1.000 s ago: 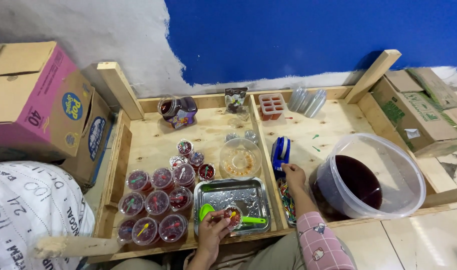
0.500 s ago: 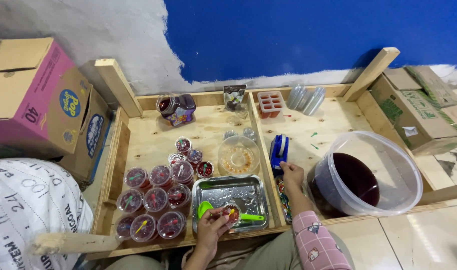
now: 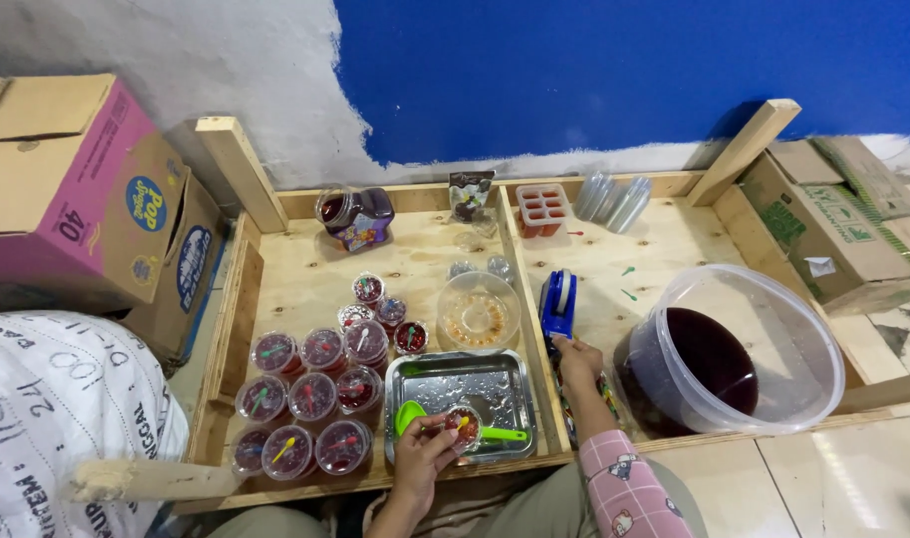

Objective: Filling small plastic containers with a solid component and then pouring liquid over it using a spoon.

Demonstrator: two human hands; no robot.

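My left hand (image 3: 420, 460) holds a small clear cup of dark red jelly (image 3: 464, 422) over the steel tray (image 3: 462, 382), beside a green ladle (image 3: 415, 414) lying in the tray. My right hand (image 3: 577, 362) rests on the plywood by a blue tape dispenser (image 3: 557, 304), fingers curled around something small that I cannot make out. Lidded cups of red jelly (image 3: 310, 394) stand grouped left of the tray. A clear bowl (image 3: 478, 312) sits behind the tray.
A large clear tub of dark red liquid (image 3: 734, 354) stands at the right. A jar lies at the back (image 3: 353, 216), with a red mould (image 3: 542, 208) and stacked lids (image 3: 614, 199). Cardboard boxes (image 3: 86, 189) and a white sack (image 3: 56, 418) flank the left.
My left hand has shifted slightly with the cup over the tray. The right hand stays by the blue dispenser.
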